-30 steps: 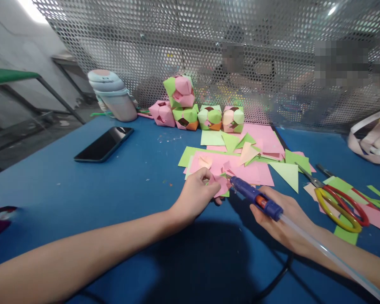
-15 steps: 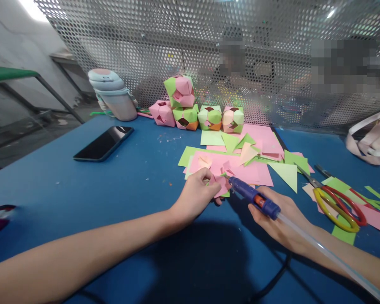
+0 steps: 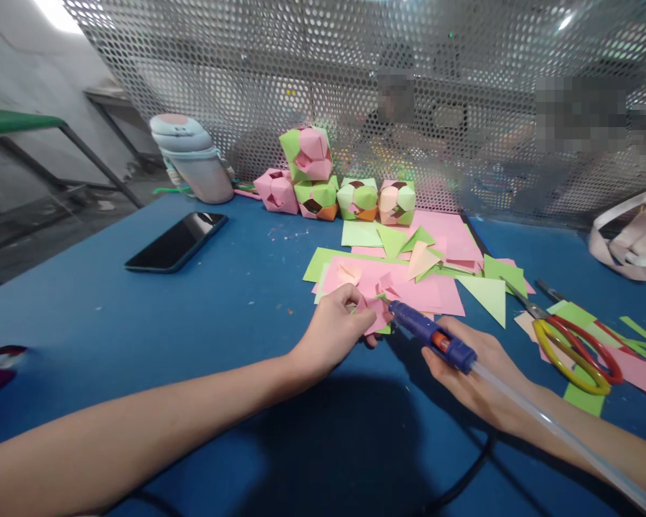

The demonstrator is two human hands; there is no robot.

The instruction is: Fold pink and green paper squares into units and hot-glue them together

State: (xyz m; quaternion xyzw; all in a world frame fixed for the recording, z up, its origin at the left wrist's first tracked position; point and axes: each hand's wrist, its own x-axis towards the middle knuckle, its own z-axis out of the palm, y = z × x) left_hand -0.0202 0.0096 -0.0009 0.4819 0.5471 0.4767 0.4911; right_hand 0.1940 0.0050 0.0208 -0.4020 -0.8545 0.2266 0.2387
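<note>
Head view: the right hand (image 3: 487, 353) grips the glue gun (image 3: 417, 323), angling its tip to the pink fold (image 3: 377, 314) that the left hand (image 3: 336, 323) pinches, seemingly for steadiness, before the sheets (image 3: 436, 293) and, farthest, paper cubes (image 3: 358, 192).

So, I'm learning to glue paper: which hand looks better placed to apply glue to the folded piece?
Probably the right hand: it holds the glue gun, pointed at the folded paper, which the left hand pinches.
</note>
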